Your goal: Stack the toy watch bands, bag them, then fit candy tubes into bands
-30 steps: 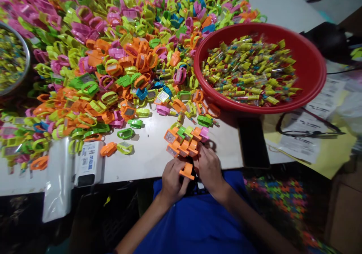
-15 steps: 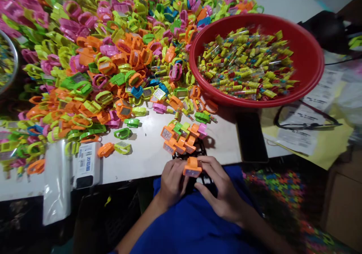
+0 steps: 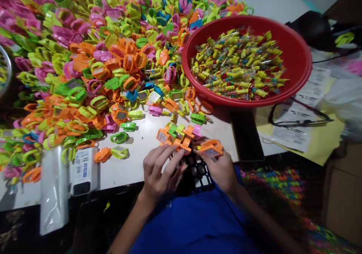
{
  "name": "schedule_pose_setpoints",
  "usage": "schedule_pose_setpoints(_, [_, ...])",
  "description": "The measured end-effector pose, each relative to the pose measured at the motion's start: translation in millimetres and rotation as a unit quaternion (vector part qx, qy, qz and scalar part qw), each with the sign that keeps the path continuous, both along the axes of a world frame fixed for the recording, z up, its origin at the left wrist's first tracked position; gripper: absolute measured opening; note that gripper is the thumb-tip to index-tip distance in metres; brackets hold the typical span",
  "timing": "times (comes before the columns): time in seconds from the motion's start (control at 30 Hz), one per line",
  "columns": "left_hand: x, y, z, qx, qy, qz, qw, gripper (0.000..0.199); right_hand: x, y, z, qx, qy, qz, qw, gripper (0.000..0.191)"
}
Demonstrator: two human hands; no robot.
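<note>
Below the hands, a blue shirt (image 3: 189, 224) is seen, cut off by the frame. One orange plastic ring (image 3: 210, 148) is gripped in the right hand (image 3: 217, 169), with the fingers closed around it and partly hidden behind it. The left hand (image 3: 160, 173) is held open, its fingers spread and gripping nothing, over one black plastic grid (image 3: 199, 176), which is largely covered by both hands. Just beyond the fingertips, a small cluster of orange, green and pink rings (image 3: 177, 135) lies overlapped on the white table (image 3: 135, 171), so that it cannot be counted exactly. Farther off, a heap of rings (image 3: 98, 39), too many to count, runs past the frame. One red basin (image 3: 299, 50) is filled with yellow-wrapped tubes (image 3: 237, 65), and one steel bowl (image 3: 4, 67) is cut off at the left edge.
</note>
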State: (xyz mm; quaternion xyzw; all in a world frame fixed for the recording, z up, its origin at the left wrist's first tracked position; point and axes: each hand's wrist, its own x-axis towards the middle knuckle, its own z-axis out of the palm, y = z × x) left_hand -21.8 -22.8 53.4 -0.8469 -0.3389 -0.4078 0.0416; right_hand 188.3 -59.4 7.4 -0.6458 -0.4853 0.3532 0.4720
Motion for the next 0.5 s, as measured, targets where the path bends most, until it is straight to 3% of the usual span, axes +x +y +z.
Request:
schedule_pose_setpoints(0.2, [7.2, 27.5, 2.1, -0.095, 0.045, -0.05, 0.993, 0.048, -1.2, 12.6, 1.1, 0.03, -0.04, 0.047, 0.998, 0.015])
schedule_pose_setpoints(0.37, [5.2, 25.2, -7.2, -0.114, 0.012, -0.059, 0.992, 0.05, 1.8, 12.4, 4.7, 0.019, -0.12, 0.073, 0.99, 0.017])
schedule_pose_setpoints(0.5, [4.5, 22.9, -9.9, -0.11, 0.01, -0.056, 0.992, 0.05, 1.4, 14.4, 3.1, 0.105, -0.207, 0.113, 0.966, 0.022])
